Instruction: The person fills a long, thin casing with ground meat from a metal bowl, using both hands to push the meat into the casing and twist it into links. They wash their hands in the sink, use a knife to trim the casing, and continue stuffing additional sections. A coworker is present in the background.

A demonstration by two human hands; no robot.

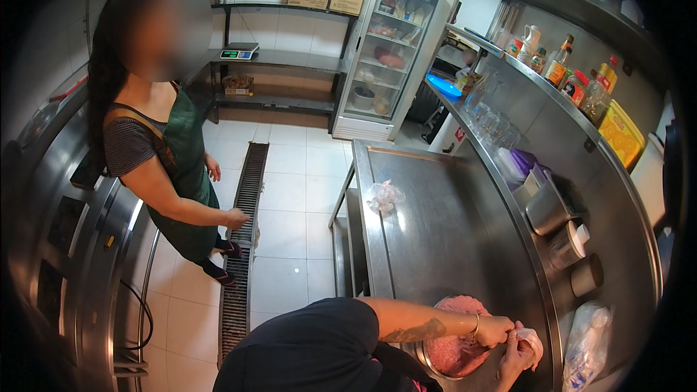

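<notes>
Over the stainless-steel surface (450, 225), the left hand (495, 330) and right hand (513, 360) grip a small pale-pink bundle (535, 347) beside a round metal bowl (420, 356) of pink minced meat (454, 356), probably kept near for reach; a crumpled clear bag (385, 197) lies farther off.

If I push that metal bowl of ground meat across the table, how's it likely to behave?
The metal bowl is probably heavy, given the broad mass of ground meat in it. It may slide readily, since the steel table looks smooth and shiny.
</notes>
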